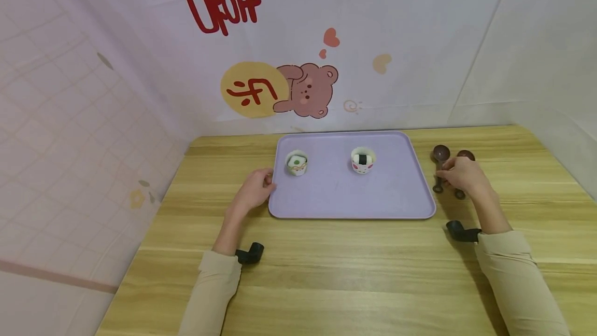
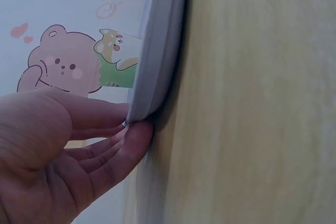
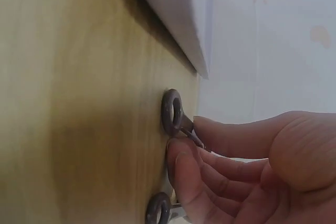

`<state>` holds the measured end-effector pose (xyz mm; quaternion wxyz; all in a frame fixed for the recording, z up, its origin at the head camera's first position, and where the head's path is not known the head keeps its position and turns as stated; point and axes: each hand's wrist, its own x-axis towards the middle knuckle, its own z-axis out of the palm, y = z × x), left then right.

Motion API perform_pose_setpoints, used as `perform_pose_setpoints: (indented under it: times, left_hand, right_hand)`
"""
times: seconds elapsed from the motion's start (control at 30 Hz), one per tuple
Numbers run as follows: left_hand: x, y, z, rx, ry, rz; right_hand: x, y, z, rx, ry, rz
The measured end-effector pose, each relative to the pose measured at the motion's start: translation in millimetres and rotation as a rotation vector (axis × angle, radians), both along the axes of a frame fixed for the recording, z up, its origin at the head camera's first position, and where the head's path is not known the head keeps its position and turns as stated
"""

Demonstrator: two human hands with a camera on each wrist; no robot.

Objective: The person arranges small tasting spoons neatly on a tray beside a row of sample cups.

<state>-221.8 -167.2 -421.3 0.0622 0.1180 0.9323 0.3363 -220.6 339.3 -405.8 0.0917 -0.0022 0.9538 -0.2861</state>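
At the left edge of a lilac tray, my left hand pinches the rim between thumb and fingers. The left wrist view shows the thumb on top and a fingertip under the rim. Right of the tray, my right hand pinches the handle of a dark brown spoon with a round bowl. Its ring end sticks out past the thumb in the right wrist view. A second brown spoon lies beside it, its handle partly hidden by my hand.
On the tray stand two small patterned cups: one cup with a white, green-dotted piece, another cup with a white piece banded in black. The wooden table ends at a printed white wall cloth.
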Motion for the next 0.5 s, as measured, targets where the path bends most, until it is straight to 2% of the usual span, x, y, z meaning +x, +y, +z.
perform_pose_setpoints:
  times: [0.5]
  left_hand:
    - [0.7,0.1,-1.4,0.003,-0.035,0.007]
  right_hand:
    - [-2.4,-4.0,-5.3,0.003,0.035,-0.012]
